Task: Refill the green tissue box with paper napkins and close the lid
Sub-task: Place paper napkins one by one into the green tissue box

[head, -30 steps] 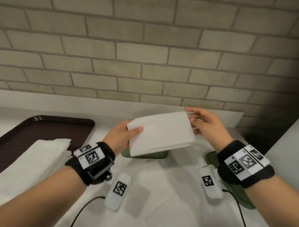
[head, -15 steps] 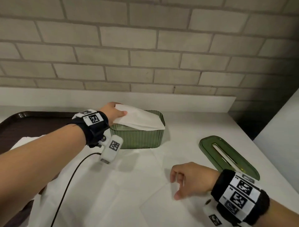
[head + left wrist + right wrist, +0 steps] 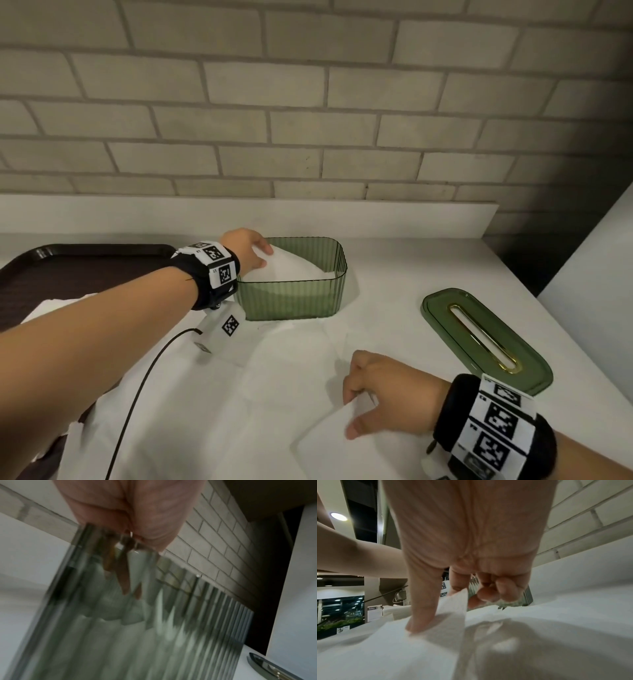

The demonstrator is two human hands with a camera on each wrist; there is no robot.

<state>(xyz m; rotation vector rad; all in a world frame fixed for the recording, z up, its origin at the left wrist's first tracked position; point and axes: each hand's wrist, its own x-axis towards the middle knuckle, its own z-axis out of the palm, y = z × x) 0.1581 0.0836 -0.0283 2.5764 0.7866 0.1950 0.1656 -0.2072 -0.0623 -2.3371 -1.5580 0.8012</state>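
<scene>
Two hands, each pinching soft white napkins: left hand (image 3: pixel 247 249) inside ribbed green box (image 3: pixel 291 297), right hand (image 3: pixel 383 394) on table.

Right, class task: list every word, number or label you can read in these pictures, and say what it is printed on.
Nothing can be read outright.
Left wristband: square code patterns; tiny characters beside them, too small.
Right wristband: the same.
White tag: code pattern only.
White sign in the right wrist view: print too blurred.
</scene>
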